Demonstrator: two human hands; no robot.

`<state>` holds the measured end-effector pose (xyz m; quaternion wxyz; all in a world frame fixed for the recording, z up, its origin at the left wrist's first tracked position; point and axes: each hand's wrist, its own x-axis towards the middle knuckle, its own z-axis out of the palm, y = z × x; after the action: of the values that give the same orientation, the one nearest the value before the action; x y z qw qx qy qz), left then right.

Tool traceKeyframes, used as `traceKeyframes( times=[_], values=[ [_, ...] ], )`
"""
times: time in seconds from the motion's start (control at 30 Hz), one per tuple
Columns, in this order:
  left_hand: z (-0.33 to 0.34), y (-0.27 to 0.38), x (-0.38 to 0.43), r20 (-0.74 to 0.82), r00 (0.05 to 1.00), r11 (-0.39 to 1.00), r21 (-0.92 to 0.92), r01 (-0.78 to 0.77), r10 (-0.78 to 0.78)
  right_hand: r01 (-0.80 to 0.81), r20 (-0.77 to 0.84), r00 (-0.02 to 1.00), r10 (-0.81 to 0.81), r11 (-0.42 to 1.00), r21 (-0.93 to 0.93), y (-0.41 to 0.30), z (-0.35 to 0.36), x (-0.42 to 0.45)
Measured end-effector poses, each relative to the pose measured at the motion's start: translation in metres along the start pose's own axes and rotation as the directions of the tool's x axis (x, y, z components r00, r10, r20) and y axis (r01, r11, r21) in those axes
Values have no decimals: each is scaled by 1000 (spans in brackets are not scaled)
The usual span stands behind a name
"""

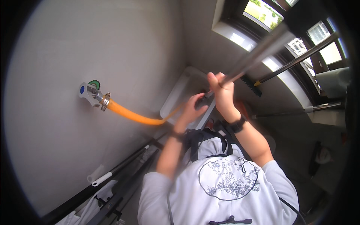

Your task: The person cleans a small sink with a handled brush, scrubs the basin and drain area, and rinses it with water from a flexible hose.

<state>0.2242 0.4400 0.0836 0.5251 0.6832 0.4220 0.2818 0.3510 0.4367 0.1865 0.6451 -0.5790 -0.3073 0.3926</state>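
Note:
My right hand (223,87) is closed around a long metal pole (253,56) that slants up to the upper right, where a blurred dark part covers its end. Farther down, beside the pole's lower end, is my left hand (195,107), its thumb apart from its fingers. It is around or against a dark, blurred part there; whether it grips this cannot be told. Both hands are over a white basin (175,90). An orange hose (135,116) runs from a wall tap (91,94), held by a metal clamp, down into the basin behind my left hand.
A green brush head (251,85) on a metal pole leans below the window (263,14) at the right. Another metal pole (323,107) lies lower right. White-ended handles (102,179), dark rails and white cloth (105,191) are along the left wall.

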Motion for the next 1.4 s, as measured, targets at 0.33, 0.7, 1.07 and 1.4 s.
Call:
traceKeyframes(
  times=[0.33,0.7,1.07,1.4],
  values=[
    [1,-6,46,-183,977,914,-368,-169,107,-61,472,880,51,998,6,-7,23,3],
    [-33,89,34,-326,942,956,-243,-166,81,19,246,969,7,994,-103,-33,-82,-4],
    [-24,45,33,-301,952,965,-233,-124,50,-50,4,999,50,999,-11,-22,-114,-15],
    [-27,34,32,-263,962,933,-320,-164,79,-152,-69,985,156,987,56,-9,-121,-25]
  ],
)
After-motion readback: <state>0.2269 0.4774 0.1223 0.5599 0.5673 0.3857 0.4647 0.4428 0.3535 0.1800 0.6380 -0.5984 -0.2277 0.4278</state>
